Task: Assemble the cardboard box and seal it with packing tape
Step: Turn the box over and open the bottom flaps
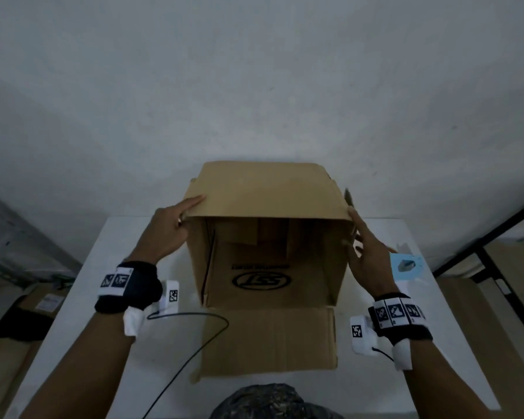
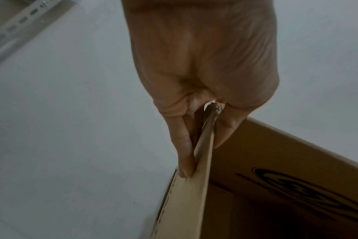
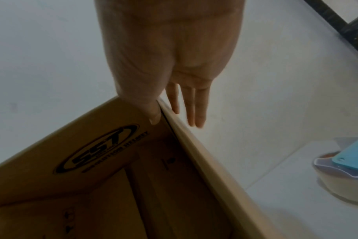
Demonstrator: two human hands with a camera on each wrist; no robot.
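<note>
A brown cardboard box (image 1: 266, 189) lies on its side on the white table (image 1: 118, 237), its mouth facing me and an SST logo inside. Its lower flap (image 1: 270, 340) lies flat on the table. My left hand (image 1: 176, 219) pinches the upper left corner of the box (image 2: 276, 153) between thumb and fingers (image 2: 183, 145). My right hand (image 1: 363, 243) is at the upper right corner, thumb on the inside of the box (image 3: 92, 145) and straight fingers (image 3: 196, 110) along the outside. A blue tape dispenser (image 1: 406, 266) with a tape roll (image 3: 345, 174) sits just right of the box.
A black cable (image 1: 194, 316) runs from my left wrist across the table's front. A flat carton and dark bag (image 1: 43, 300) lie on the floor at left. Black frame bars (image 1: 496, 237) and more cardboard (image 1: 511, 297) stand at right. A pale wall is behind the table.
</note>
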